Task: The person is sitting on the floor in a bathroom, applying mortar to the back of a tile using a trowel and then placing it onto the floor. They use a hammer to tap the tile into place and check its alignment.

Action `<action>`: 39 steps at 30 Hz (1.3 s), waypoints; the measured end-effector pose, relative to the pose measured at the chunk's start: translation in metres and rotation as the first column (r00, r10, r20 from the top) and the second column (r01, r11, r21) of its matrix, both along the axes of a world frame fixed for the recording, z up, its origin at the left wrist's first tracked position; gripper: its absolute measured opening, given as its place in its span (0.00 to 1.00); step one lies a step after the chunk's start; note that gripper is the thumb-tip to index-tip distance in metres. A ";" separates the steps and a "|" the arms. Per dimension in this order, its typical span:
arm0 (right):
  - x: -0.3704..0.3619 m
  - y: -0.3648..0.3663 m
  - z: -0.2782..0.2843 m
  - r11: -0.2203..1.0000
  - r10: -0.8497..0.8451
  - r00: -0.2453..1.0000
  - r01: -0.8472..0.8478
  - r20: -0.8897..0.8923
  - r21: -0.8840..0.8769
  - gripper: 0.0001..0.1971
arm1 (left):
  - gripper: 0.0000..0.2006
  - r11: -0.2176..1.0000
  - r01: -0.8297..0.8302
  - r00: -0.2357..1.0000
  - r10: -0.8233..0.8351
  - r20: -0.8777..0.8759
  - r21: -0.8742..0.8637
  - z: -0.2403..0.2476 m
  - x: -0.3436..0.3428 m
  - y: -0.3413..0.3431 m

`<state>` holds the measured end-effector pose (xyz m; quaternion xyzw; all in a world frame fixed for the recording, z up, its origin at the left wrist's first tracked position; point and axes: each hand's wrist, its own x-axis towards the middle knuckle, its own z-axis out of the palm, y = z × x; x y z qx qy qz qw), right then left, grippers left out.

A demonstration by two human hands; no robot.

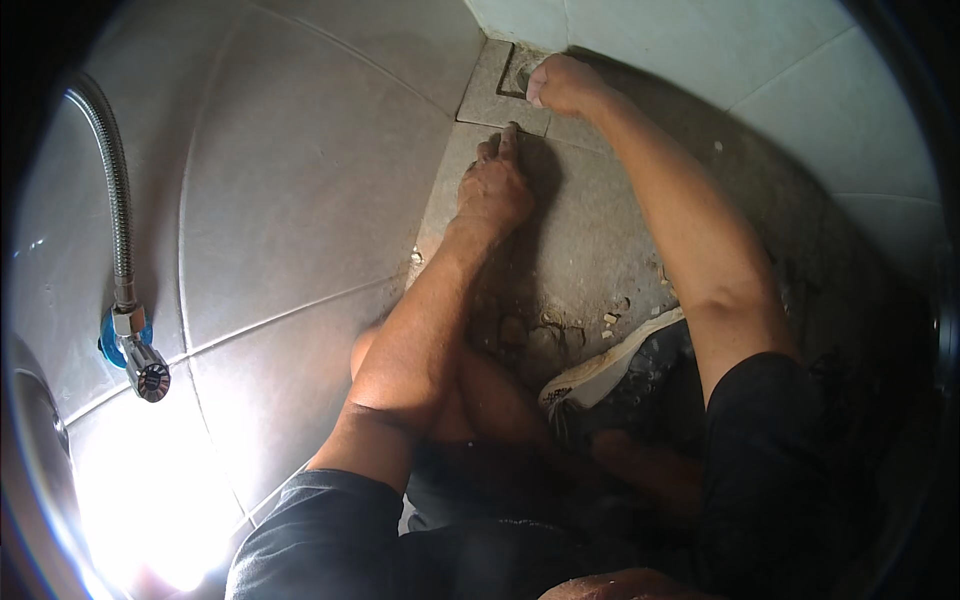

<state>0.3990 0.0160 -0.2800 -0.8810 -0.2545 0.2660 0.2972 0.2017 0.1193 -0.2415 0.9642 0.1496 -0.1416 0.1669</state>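
In the far corner of the floor (590, 220), a notched tile (484, 102), probably stiff, brittle and best held by its uncut edges, meets the pointing, seemingly empty left hand (495, 192), while the right hand (566, 86) curls at the square opening (517, 76), its grip impossible to tell.

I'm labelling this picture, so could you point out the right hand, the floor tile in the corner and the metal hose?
Right hand (569, 86), head view: back of the hand.
Floor tile (487, 106), head view: its bare near-left part.
Metal hose (118, 190), head view: middle of its visible length.
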 end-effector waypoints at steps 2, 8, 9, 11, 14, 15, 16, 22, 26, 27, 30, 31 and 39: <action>-0.001 0.000 -0.001 1.000 0.002 1.000 -0.002 0.011 0.001 0.08 | 0.38 1.000 -0.004 1.000 0.004 -0.011 -0.001 0.000 -0.001 -0.001; 0.001 0.000 -0.002 1.000 -0.001 1.000 0.001 0.026 -0.017 0.07 | 0.38 1.000 -0.007 1.000 0.007 -0.012 -0.016 0.002 0.000 -0.001; 0.003 0.000 -0.004 1.000 0.007 1.000 -0.007 0.020 0.001 0.07 | 0.38 1.000 -0.002 1.000 0.002 0.000 -0.014 0.001 0.001 -0.001; 0.004 0.000 -0.005 1.000 -0.001 1.000 0.001 0.022 -0.006 0.07 | 0.38 1.000 -0.008 1.000 0.008 -0.014 -0.016 0.000 0.002 0.000; 0.003 0.000 -0.004 1.000 0.017 1.000 -0.017 0.010 0.001 0.07 | 0.38 1.000 -0.020 0.999 0.020 -0.033 -0.012 0.000 0.001 0.000; 0.004 -0.001 -0.005 1.000 0.026 1.000 -0.026 0.007 0.005 0.07 | 0.38 1.000 -0.022 0.999 0.022 -0.037 -0.012 0.000 0.001 -0.002; 0.005 -0.002 -0.006 1.000 0.019 1.000 -0.019 0.016 -0.001 0.07 | 0.38 1.000 -0.018 1.000 0.018 -0.026 -0.010 0.000 0.002 -0.002; -0.003 0.001 -0.003 1.000 -0.016 1.000 0.017 0.023 -0.023 0.06 | 0.39 1.000 -0.017 0.999 0.017 -0.040 -0.010 0.003 0.001 -0.001; -0.003 0.001 0.002 0.999 -0.044 0.999 0.044 -0.007 0.005 0.07 | 0.39 1.000 -0.024 0.998 0.023 -0.059 -0.019 0.004 0.003 0.001; -0.004 0.001 0.004 0.998 -0.051 0.999 0.051 -0.019 0.023 0.07 | 0.39 0.999 -0.031 0.997 0.030 -0.074 -0.017 0.005 0.003 0.002; -0.003 -0.001 0.005 0.998 -0.048 0.999 0.049 -0.009 0.028 0.07 | 0.37 0.998 -0.037 0.999 0.035 -0.024 -0.049 0.005 0.001 0.001; -0.002 -0.002 0.004 0.999 -0.038 0.999 0.038 -0.007 0.026 0.07 | 0.36 0.994 -0.090 0.996 0.089 -0.025 -0.057 0.006 0.003 0.001; -0.007 0.006 0.009 0.998 -0.054 0.997 0.055 -0.063 0.018 0.09 | 0.29 0.974 0.056 0.958 -0.115 0.263 0.221 -0.034 0.060 0.045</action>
